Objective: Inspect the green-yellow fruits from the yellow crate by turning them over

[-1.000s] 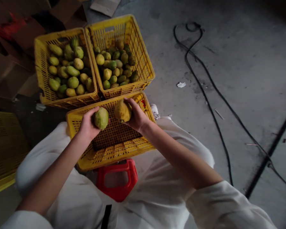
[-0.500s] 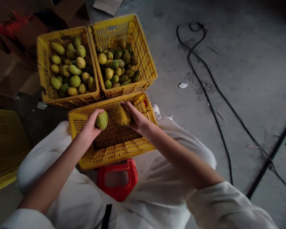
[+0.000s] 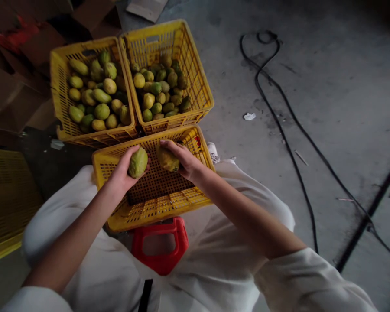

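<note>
Green, ridged fruit [image 3: 138,163] sits in the left hand [image 3: 121,170], its fingers curled round it, just left of the frame's centre. I see the right hand [image 3: 184,160] at centre, grasping a yellow-brown fruit [image 3: 167,158] from above. From my view both are over the near yellow crate [image 3: 130,222]. At upper left I have the left crate [image 3: 94,138] and right crate [image 3: 202,89], side by side, holding more fruit.
</note>
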`<action>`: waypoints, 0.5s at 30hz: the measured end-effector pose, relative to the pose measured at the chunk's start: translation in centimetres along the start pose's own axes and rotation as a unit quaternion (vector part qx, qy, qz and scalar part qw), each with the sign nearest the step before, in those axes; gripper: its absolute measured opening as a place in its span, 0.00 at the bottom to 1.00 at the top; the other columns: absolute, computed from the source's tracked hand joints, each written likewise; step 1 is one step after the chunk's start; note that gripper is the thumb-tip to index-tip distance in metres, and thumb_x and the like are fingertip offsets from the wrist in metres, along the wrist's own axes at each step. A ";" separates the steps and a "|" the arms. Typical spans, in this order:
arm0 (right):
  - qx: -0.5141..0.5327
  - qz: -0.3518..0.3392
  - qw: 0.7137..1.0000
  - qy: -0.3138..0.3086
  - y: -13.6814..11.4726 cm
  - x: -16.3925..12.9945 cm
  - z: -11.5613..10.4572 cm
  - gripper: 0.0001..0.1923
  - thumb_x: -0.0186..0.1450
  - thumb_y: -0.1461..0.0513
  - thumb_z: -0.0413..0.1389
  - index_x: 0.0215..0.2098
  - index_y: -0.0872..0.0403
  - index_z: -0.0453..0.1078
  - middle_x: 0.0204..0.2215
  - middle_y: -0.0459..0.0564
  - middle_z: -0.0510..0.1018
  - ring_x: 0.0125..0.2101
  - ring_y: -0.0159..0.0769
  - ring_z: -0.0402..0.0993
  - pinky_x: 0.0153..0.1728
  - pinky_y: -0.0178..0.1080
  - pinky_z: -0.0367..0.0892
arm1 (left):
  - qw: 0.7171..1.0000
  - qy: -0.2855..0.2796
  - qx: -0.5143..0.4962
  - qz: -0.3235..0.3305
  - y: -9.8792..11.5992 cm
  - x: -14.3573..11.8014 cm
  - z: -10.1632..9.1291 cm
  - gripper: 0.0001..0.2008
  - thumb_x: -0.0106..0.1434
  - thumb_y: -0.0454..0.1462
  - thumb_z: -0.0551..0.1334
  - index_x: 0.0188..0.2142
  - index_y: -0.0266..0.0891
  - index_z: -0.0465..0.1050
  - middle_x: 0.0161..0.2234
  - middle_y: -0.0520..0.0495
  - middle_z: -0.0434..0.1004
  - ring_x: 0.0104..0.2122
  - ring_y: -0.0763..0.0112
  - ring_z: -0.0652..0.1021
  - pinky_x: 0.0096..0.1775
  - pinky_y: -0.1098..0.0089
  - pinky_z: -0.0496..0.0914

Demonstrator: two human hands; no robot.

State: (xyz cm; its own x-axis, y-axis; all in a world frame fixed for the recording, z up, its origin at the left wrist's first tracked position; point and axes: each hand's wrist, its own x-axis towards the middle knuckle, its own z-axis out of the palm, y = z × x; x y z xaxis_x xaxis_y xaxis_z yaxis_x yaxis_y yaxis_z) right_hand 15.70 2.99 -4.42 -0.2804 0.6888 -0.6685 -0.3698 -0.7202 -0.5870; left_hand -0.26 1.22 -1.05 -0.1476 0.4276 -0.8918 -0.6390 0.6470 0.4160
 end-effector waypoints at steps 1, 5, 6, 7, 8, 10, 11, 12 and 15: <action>-0.013 0.001 1.000 0.010 -0.1 -0.1 0.1 0.10 0.65 0.58 0.68 0.41 0.52 0.77 0.36 0.49 0.87 0.36 0.38 0.84 0.38 0.35 0.80 | 1.000 -0.003 0.003 0.009 -0.1 0.0 0.0 0.09 0.71 0.36 0.64 0.32 0.38 0.75 0.24 0.52 0.78 0.22 0.76 0.77 0.31 0.76 0.76; -0.036 0.003 0.999 0.016 -0.2 -0.2 0.4 0.11 0.65 0.55 0.69 0.38 0.52 0.77 0.36 0.52 0.87 0.37 0.42 0.84 0.41 0.39 0.81 | 0.998 -0.029 0.007 0.048 -0.4 0.2 -0.2 0.07 0.66 0.31 0.68 0.31 0.38 0.75 0.25 0.53 0.79 0.22 0.77 0.77 0.33 0.76 0.77; -0.034 0.006 0.999 0.013 -0.2 -0.2 0.4 0.12 0.65 0.54 0.69 0.39 0.52 0.77 0.35 0.52 0.87 0.38 0.43 0.84 0.41 0.40 0.81 | 0.998 -0.035 0.010 0.051 -0.5 0.2 -0.3 0.06 0.66 0.30 0.68 0.32 0.38 0.75 0.26 0.53 0.80 0.23 0.77 0.77 0.34 0.76 0.78; -0.029 0.011 0.999 0.011 -0.2 -0.1 0.3 0.12 0.65 0.53 0.69 0.39 0.52 0.77 0.34 0.52 0.86 0.38 0.44 0.85 0.42 0.41 0.81 | 0.998 -0.036 0.012 0.052 -0.6 0.3 -0.4 0.05 0.66 0.30 0.67 0.32 0.38 0.76 0.27 0.53 0.81 0.23 0.77 0.78 0.36 0.76 0.79; -0.024 0.019 0.999 0.010 -0.2 0.0 0.3 0.13 0.66 0.52 0.67 0.39 0.52 0.77 0.33 0.52 0.86 0.37 0.44 0.85 0.42 0.42 0.82 | 0.998 -0.030 0.010 0.052 -0.6 0.4 -0.4 0.05 0.66 0.30 0.67 0.33 0.38 0.77 0.28 0.53 0.81 0.24 0.77 0.78 0.37 0.75 0.79; -0.009 0.033 0.999 0.008 -0.1 0.3 0.1 0.12 0.69 0.52 0.64 0.40 0.52 0.76 0.32 0.51 0.85 0.37 0.43 0.85 0.42 0.42 0.82 | 0.999 -0.009 -0.005 0.052 -0.6 0.6 -0.4 0.04 0.67 0.32 0.66 0.34 0.39 0.78 0.28 0.53 0.82 0.26 0.75 0.80 0.39 0.75 0.80; -0.002 0.038 0.999 0.006 -0.1 0.4 0.0 0.12 0.70 0.52 0.62 0.41 0.52 0.76 0.32 0.50 0.85 0.37 0.42 0.85 0.42 0.42 0.82 | 0.999 -0.001 -0.014 0.051 -0.6 0.6 -0.3 0.05 0.67 0.32 0.66 0.34 0.39 0.78 0.28 0.53 0.82 0.28 0.74 0.81 0.40 0.75 0.80; 0.005 0.039 0.999 0.004 -0.1 0.4 0.0 0.13 0.71 0.51 0.60 0.42 0.52 0.76 0.32 0.50 0.85 0.38 0.42 0.85 0.43 0.42 0.82 | 0.999 0.003 -0.020 0.050 -0.6 0.7 -0.2 0.05 0.68 0.33 0.65 0.34 0.40 0.78 0.28 0.52 0.82 0.30 0.73 0.82 0.41 0.75 0.80; 0.024 0.027 0.999 0.016 -0.3 0.5 0.3 0.19 0.73 0.46 0.55 0.47 0.51 0.76 0.33 0.49 0.84 0.41 0.43 0.84 0.46 0.43 0.81 | 0.999 -0.007 -0.027 0.042 -0.6 0.5 0.4 0.07 0.69 0.32 0.62 0.36 0.38 0.79 0.28 0.49 0.83 0.34 0.69 0.85 0.42 0.73 0.82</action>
State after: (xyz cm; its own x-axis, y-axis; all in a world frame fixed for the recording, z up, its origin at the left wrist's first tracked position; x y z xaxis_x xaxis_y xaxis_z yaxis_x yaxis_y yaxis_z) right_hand 15.36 3.60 -4.44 -0.2725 0.6448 -0.7142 -0.3972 -0.7514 -0.5268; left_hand 0.33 1.27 -1.66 -0.1921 0.4869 -0.8521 -0.6645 0.5744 0.4781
